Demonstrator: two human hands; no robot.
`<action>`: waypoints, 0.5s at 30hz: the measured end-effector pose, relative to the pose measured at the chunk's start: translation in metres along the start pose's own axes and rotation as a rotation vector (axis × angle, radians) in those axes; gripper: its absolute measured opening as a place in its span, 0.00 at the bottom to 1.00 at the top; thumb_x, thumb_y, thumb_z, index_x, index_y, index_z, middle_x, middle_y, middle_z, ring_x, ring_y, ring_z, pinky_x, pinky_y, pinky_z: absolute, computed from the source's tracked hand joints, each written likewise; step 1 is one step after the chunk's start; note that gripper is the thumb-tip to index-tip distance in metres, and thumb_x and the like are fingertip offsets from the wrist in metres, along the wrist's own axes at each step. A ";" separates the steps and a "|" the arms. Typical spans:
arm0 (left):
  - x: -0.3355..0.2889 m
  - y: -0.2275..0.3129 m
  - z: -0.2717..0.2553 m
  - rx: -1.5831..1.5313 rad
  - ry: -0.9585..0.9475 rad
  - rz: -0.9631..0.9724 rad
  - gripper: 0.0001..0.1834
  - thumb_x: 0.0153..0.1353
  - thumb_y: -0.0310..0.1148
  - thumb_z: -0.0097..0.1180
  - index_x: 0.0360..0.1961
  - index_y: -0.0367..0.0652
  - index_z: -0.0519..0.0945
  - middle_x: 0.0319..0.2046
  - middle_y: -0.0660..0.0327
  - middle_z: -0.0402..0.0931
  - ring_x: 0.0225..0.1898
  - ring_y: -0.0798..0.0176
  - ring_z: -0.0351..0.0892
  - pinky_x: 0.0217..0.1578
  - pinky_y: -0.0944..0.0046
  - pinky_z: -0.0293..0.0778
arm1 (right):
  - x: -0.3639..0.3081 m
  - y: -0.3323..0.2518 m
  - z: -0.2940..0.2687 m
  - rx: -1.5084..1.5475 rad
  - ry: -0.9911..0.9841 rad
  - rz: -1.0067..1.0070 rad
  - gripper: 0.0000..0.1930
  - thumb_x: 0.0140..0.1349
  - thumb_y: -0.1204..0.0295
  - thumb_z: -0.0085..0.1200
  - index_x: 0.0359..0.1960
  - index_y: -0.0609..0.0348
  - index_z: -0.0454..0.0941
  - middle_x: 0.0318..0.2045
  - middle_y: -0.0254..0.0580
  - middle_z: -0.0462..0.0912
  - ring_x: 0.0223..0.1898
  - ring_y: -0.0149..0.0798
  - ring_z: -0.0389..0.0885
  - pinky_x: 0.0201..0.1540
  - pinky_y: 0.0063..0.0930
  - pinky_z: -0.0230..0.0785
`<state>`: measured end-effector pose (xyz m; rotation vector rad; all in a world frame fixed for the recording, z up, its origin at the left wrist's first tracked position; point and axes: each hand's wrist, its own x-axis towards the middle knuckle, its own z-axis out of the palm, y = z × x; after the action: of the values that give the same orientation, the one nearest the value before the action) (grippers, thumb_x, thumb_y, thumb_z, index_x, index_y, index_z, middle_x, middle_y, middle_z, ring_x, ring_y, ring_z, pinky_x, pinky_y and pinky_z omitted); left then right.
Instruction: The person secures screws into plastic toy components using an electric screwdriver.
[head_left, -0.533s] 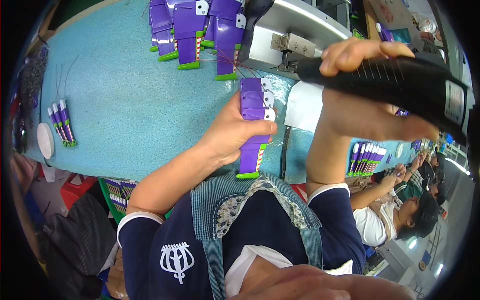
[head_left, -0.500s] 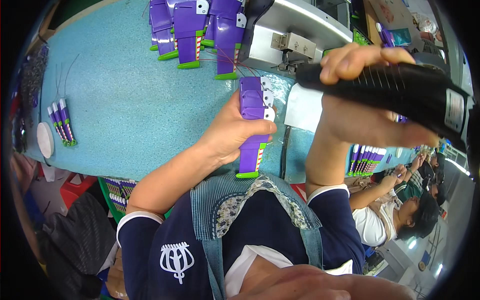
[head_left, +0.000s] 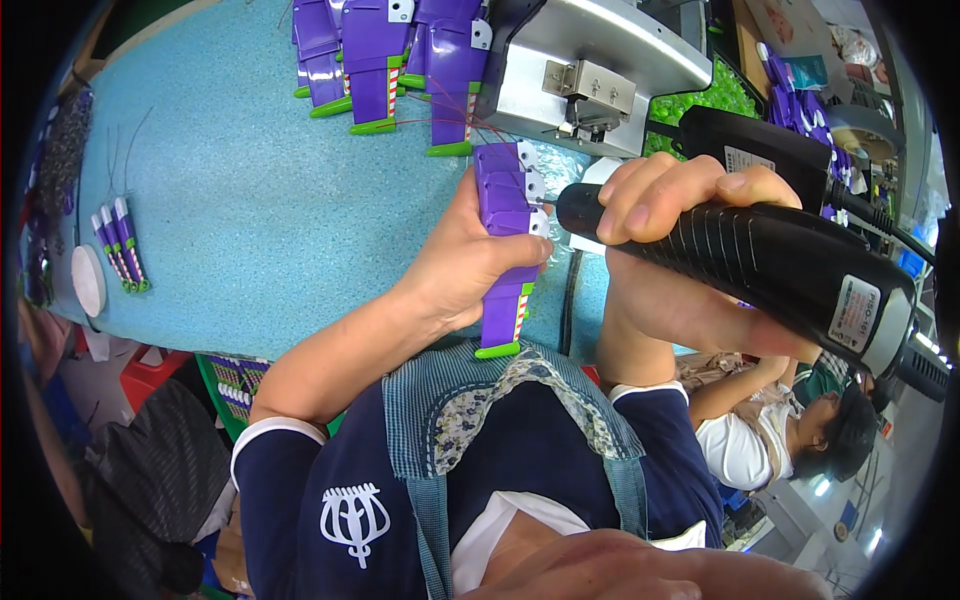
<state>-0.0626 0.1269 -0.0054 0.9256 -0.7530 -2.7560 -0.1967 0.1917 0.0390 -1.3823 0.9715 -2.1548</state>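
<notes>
My left hand (head_left: 462, 255) is closed round a small stack of purple plastic toy parts (head_left: 503, 190), with white holed ends and a green foot at the bottom near my apron. Thin reddish wires run from the stack toward similar parts at the back. In my right hand (head_left: 655, 200) is a black electric screwdriver (head_left: 745, 245), fingers wrapped round its ribbed grip. Its thin bit points left at a white holed end of the stack; whether it touches a screw is too small to tell.
More purple parts (head_left: 375, 70) lie in a pile at the back. A metal screw feeder (head_left: 530, 80) stands behind my right hand, beside a black box (head_left: 750, 140). Three slim purple pieces (head_left: 120, 240) and a white disc (head_left: 88, 282) are far left. A co-worker (head_left: 750, 440) sits at right.
My right hand has brought the screwdriver down and left, so its bit is now at the stack's white end. My left hand keeps its hold with barely any shift.
</notes>
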 end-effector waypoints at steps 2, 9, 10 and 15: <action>0.001 0.000 -0.001 -0.002 0.009 -0.014 0.31 0.47 0.13 0.58 0.52 0.45 0.62 0.39 0.61 0.71 0.34 0.66 0.76 0.32 0.65 0.76 | 0.001 -0.001 0.000 0.007 0.026 0.048 0.50 0.49 0.23 0.35 0.51 0.63 0.65 0.24 0.51 0.77 0.18 0.41 0.74 0.24 0.33 0.68; 0.001 0.001 0.001 -0.022 0.035 -0.094 0.26 0.51 0.21 0.63 0.49 0.43 0.65 0.36 0.60 0.75 0.30 0.63 0.79 0.31 0.64 0.78 | 0.044 -0.009 -0.019 0.002 -0.047 0.032 0.52 0.49 0.22 0.30 0.53 0.64 0.68 0.27 0.51 0.79 0.21 0.43 0.77 0.26 0.33 0.70; 0.001 0.001 0.002 -0.018 0.033 -0.095 0.26 0.51 0.21 0.63 0.49 0.43 0.65 0.36 0.60 0.75 0.30 0.63 0.79 0.31 0.64 0.78 | 0.051 -0.002 -0.026 0.021 -0.050 -0.035 0.53 0.49 0.21 0.30 0.52 0.64 0.69 0.27 0.51 0.79 0.21 0.43 0.77 0.26 0.34 0.71; 0.004 -0.004 -0.006 -0.021 0.040 -0.093 0.26 0.48 0.22 0.64 0.47 0.41 0.66 0.35 0.59 0.75 0.31 0.63 0.79 0.31 0.64 0.78 | 0.040 0.009 -0.023 0.102 -0.021 0.020 0.52 0.49 0.21 0.28 0.49 0.62 0.70 0.27 0.51 0.79 0.23 0.43 0.77 0.27 0.35 0.70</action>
<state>-0.0622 0.1267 -0.0142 1.0331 -0.6898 -2.8097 -0.2349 0.1673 0.0516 -1.3386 0.8519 -2.1399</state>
